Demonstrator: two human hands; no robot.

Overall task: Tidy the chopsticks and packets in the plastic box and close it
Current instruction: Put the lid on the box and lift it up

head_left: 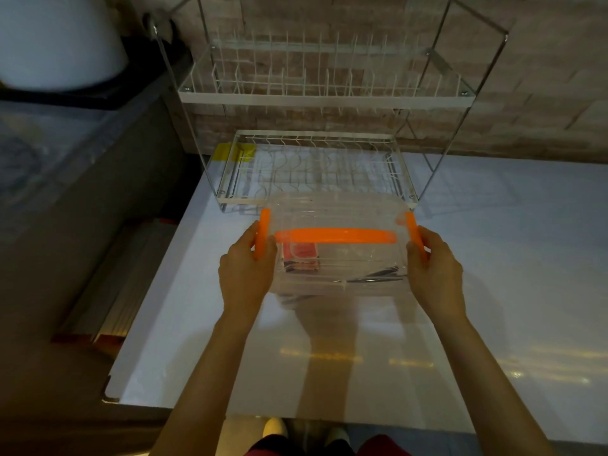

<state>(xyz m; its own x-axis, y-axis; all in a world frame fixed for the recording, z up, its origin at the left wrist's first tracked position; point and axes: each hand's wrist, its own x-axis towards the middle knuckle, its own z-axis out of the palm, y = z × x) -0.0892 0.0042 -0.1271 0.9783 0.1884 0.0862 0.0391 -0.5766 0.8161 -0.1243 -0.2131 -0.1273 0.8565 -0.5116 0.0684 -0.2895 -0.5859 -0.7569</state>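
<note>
A clear plastic box (339, 212) with its lid on is held in front of me above the white table. An orange carry handle (335, 235) lies across the lid. My left hand (245, 269) grips the left end, fingers curled over the orange side latch (262, 233). On the right end, my right hand (434, 268) grips the other orange latch (415, 236). Through the clear walls I see a red and white packet (301, 253) at the left and dark chopsticks (378, 276) lying along the bottom.
A two-tier white wire dish rack (316, 93) in a clear frame stands just behind the box against the brick wall. The white table (493, 291) spreads out to the right and towards me. A grey counter (82, 192) runs along the left.
</note>
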